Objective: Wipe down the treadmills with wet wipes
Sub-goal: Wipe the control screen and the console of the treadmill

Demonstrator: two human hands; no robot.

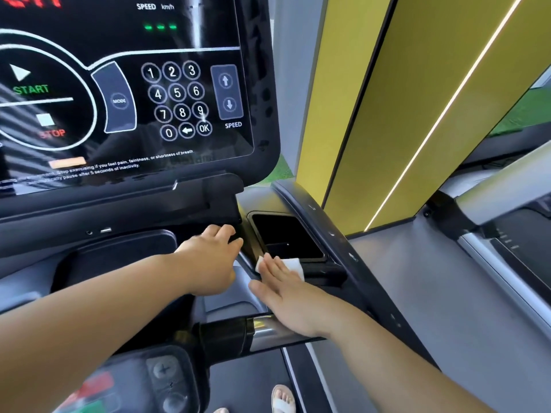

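Head view. The right hand (286,293) lies flat with its fingers straight and close together, pressing the wet wipe (293,265) onto the near rim of the dark tray recess (286,236) just beyond its fingertips. The left hand (211,260), just beside the right one, reaches to the ledge under the treadmill console (119,99). Its fingers bend downward there, but blur prevents telling whether they grip the ledge or only rest on it. Likely hazards: the wipe is held by flat pressure alone, so a quick stroke could let it slide from under the fingers into the recess. Moisture carried toward the small ports (101,231) left of the left hand could also enter them. Obscured: most of the wipe is under the right fingers, and the recess floor is too dark to read. The controls (167,380) below the left forearm are blurred, and the console is cut off above and to the left.
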